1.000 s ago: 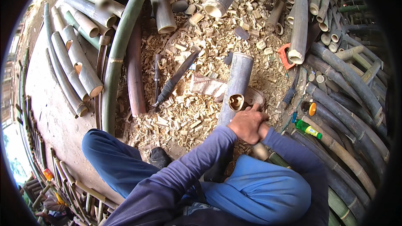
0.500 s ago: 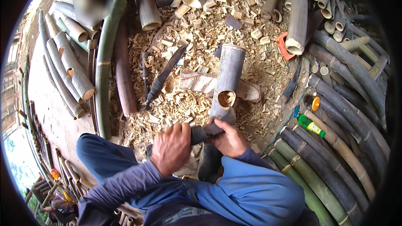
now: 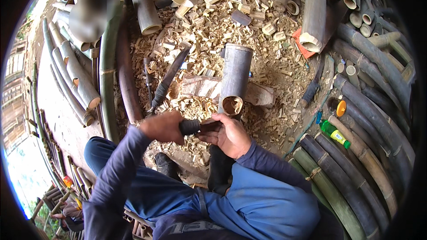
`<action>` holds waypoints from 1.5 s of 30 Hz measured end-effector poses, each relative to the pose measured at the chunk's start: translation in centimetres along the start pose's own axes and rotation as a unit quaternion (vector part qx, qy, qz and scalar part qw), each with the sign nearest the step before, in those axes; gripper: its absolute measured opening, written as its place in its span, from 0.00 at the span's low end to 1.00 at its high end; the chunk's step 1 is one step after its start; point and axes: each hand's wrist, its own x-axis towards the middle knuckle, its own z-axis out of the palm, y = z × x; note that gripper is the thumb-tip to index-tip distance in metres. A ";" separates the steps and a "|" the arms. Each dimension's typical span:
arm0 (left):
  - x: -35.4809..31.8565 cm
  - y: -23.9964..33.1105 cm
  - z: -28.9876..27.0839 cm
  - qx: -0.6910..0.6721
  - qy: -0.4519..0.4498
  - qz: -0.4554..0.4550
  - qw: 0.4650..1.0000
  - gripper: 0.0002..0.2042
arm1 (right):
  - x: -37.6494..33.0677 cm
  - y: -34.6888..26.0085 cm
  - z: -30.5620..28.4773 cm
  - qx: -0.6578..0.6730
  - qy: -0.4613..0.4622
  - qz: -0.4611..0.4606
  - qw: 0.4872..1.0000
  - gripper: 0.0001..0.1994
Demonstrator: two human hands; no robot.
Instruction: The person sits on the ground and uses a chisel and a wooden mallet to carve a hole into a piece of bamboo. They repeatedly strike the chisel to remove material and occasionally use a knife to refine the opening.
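My left hand [image 3: 163,126], smeared by motion, is closed round the dark wrapped handle [image 3: 190,127] of a knife. Its short dark blade [image 3: 208,125] reaches to my right hand, partly hidden there. My right hand [image 3: 231,138] is turned palm up, fingers stretched toward the blade and thumb raised beside the lower end of a bamboo tube [image 3: 235,69]. That grey tube leans over a split wood block [image 3: 202,86]. An opening [image 3: 232,105] is cut into its near end, showing pale inner wood.
Pale chips [image 3: 209,22] cover the ground ahead. A long knife [image 3: 171,78] and a chisel-like tool [image 3: 147,78] lie left, another dark-handled tool [image 3: 311,90] right. Bamboo poles [image 3: 347,169] line the right side, near a green bottle [image 3: 334,134]. A green pole [image 3: 108,71] stands left.
My left hand has moved up and left, drawing the knife handle away from the tube. My right hand has loosened, its palm now turned up. The view has shifted slightly.
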 end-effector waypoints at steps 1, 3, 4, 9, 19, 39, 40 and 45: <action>-0.3 0.6 2.0 -0.047 -0.011 -0.022 0.999 0.21 | -0.4 -0.4 -0.6 -0.038 0.001 0.016 0.999 0.15; -0.2 -0.4 9.8 -0.129 0.058 -0.063 0.988 0.24 | -0.8 -0.6 -1.8 -0.143 0.026 0.036 0.989 0.15; -0.6 1.2 12.7 -0.149 0.101 -0.070 0.981 0.25 | -1.3 -1.3 -2.4 -0.214 0.041 0.038 0.975 0.16; -1.2 5.2 19.2 -0.271 0.228 -0.016 0.935 0.25 | -3.1 -0.4 -4.5 -0.440 0.080 -0.031 0.894 0.19; -2.7 0.7 7.7 0.007 0.344 -0.079 0.936 0.15 | -0.1 2.9 -0.8 -0.137 -0.021 -0.144 0.980 0.17; -5.2 4.0 9.3 -0.089 0.319 -0.152 0.931 0.20 | -2.3 2.0 0.5 -0.195 -0.004 -0.154 0.969 0.14; -5.4 4.8 7.6 -0.030 0.328 -0.137 0.934 0.17 | -2.3 2.3 0.5 -0.148 -0.012 -0.176 0.973 0.14; -5.9 10.3 1.3 0.220 0.357 -0.069 0.905 0.05 | -1.9 1.9 -0.5 0.057 -0.118 -0.194 0.972 0.12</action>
